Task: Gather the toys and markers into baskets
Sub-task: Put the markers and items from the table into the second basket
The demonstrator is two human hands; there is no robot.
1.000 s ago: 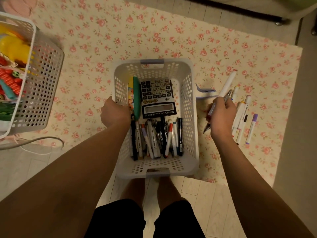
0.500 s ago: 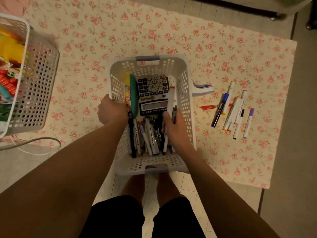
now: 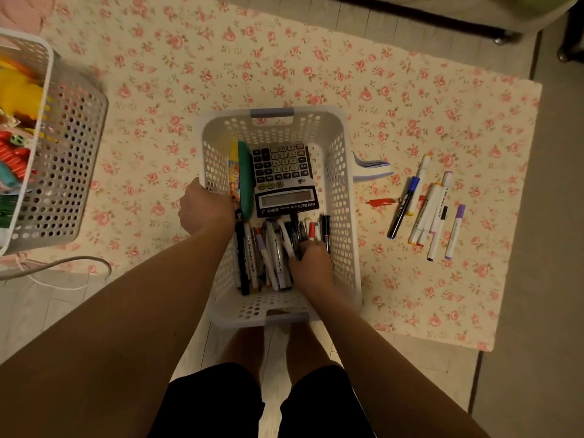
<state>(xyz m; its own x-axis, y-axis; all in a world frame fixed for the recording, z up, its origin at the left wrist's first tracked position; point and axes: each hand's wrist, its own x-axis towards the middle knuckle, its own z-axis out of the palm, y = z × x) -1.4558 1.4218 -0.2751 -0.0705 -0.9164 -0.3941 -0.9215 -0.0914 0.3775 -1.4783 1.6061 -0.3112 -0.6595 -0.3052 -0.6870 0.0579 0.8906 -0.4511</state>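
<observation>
A white perforated basket (image 3: pixel 347 216) stands on the flowered mat (image 3: pixel 316 74) in front of me. In it lie a calculator (image 3: pixel 282 178), a green flat thing, and a row of markers (image 3: pixel 271 254). My left hand (image 3: pixel 205 210) grips the basket's left rim. My right hand (image 3: pixel 311 267) is down inside the basket at its near right, fingers curled on markers there. Several loose markers (image 3: pixel 429 213) and a red pen (image 3: pixel 380 202) lie on the mat to the right of the basket.
A second white basket (image 3: pixel 63 153) with bright toys (image 3: pixel 15 96) stands at the left edge. A small blue-and-white booklet (image 3: pixel 373 167) lies beside the middle basket. A cable (image 3: pixel 63 263) curls on the floor at the left. Furniture feet (image 3: pixel 502 39) stand beyond the mat.
My right hand carried markers from the pile on the mat into the basket, then drew back toward the basket's near end. My left hand stayed on the rim.
</observation>
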